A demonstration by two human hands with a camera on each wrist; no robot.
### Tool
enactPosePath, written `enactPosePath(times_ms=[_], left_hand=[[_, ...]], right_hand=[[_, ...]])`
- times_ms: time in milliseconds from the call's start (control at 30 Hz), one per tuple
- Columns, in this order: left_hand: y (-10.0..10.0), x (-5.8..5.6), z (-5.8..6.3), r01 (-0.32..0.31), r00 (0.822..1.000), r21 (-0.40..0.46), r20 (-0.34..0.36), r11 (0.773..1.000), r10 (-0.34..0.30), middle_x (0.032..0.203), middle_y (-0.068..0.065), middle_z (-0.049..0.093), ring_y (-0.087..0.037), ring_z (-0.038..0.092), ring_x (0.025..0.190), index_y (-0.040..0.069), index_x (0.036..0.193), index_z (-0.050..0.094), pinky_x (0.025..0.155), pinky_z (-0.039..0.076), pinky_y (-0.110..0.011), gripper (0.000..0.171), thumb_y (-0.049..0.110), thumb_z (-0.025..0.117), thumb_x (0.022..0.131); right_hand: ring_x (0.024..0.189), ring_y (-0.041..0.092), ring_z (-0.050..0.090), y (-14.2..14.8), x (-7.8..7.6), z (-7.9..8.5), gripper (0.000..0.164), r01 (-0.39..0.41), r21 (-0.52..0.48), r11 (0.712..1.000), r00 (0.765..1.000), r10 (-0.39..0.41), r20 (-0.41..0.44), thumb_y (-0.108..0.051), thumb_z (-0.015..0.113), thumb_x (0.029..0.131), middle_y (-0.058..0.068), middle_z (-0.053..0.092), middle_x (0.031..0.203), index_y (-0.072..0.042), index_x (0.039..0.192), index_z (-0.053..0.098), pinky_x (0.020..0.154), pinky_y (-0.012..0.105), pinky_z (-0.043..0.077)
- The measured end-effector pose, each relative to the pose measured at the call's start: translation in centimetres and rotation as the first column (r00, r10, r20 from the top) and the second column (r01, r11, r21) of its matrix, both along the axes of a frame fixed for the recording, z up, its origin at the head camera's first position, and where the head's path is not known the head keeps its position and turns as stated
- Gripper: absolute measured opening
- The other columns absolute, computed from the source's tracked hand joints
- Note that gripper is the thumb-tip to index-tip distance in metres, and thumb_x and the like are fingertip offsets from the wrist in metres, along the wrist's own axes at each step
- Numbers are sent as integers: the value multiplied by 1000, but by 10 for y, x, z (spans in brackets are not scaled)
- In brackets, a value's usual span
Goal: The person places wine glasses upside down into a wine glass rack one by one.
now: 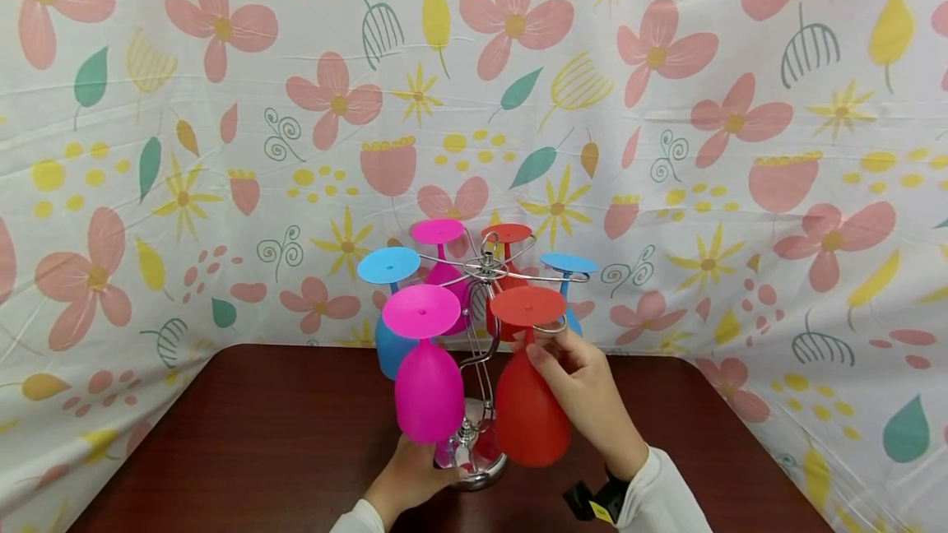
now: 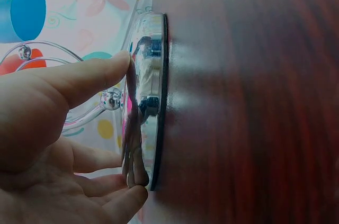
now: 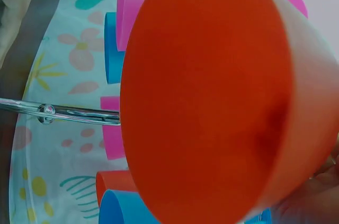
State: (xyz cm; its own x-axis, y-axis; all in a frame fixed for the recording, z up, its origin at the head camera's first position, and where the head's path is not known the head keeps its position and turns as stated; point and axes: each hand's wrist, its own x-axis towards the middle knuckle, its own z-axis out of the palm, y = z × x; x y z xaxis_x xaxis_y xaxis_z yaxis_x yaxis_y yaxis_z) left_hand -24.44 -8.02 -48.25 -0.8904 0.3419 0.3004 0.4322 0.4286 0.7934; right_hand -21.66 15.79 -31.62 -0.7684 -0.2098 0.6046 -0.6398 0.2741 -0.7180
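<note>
A chrome stemware rack (image 1: 489, 268) stands on the table with plastic goblets hanging upside down from its arms. At the front right, my right hand (image 1: 585, 385) pinches the stem of a red goblet (image 1: 532, 414) by the wire loop, just under its foot. The goblet's open mouth fills much of the right wrist view, hiding most of that hand. Low down, my left hand (image 1: 415, 475) grips the rack's round base (image 2: 156, 78), thumb and fingers spread across it. A bright pink goblet (image 1: 428, 393) hangs above the left hand.
Behind hang a second pink goblet (image 1: 439, 231), a second red one (image 1: 507, 233), and blue goblets at left (image 1: 388, 266) and right (image 1: 569, 263). The dark wooden table (image 1: 259, 434) backs onto a flower-print cloth (image 1: 415, 15). A black strapped device (image 1: 596, 504) sits on the right wrist.
</note>
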Motion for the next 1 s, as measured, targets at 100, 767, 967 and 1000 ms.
enactPosePath(times_ms=[100,767,967,1000], left_hand=[[-1,0,1,9,1000,-6,-5,1000,-9,123,-8,57,-20,52,110,6,140,49,90,46,-36,72,19,83,79],[0,-3,0,39,999,26,5,999,-39,128,-10,58,-19,54,115,7,140,48,94,50,-35,70,18,83,80],[-1,-2,0,17,1000,2,-15,1000,-17,132,-10,58,-26,54,121,6,140,51,98,50,-36,72,16,84,77],[-1,-1,0,16,1000,-5,-20,1000,-16,131,-10,58,-25,54,120,6,139,51,97,50,-36,71,17,84,77]], right_hand=[[90,10,71,1,4,-4,18,-3,-42,999,998,0,-65,-5,59,101,6,74,106,-8,118,67,80,26,62],[104,9,71,7,-2,-18,20,-16,-209,978,999,22,31,-7,53,104,-9,73,111,3,120,59,88,23,60],[106,11,70,4,-5,-24,21,-64,-249,966,996,75,37,-8,49,106,-7,73,115,4,121,58,87,27,61],[106,11,70,3,-5,-25,21,-63,-253,965,997,75,36,-8,49,106,-7,73,115,4,121,58,86,27,61]])
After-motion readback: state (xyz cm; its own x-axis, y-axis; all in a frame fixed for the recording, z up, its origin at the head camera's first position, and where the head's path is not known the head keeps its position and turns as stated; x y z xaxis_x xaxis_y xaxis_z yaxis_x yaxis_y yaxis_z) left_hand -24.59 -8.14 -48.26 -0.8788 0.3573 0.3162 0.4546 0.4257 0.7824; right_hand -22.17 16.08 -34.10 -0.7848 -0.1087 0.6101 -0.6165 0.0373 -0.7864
